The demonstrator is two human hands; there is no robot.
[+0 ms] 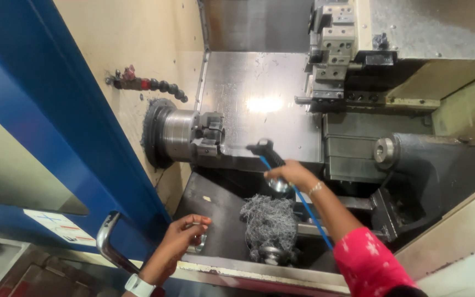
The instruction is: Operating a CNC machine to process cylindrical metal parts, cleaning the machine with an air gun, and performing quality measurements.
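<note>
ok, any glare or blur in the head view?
Head view: bright glare patch on the steel back plate behind the chuck; bed below the right hand sits in deep shadow; left hand slightly soft; edges bow from wide-angle distortion.

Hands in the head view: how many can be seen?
2. The left hand is low by the machine's front edge, holding a small metal part. The right hand is higher, near the blue hose.
</note>
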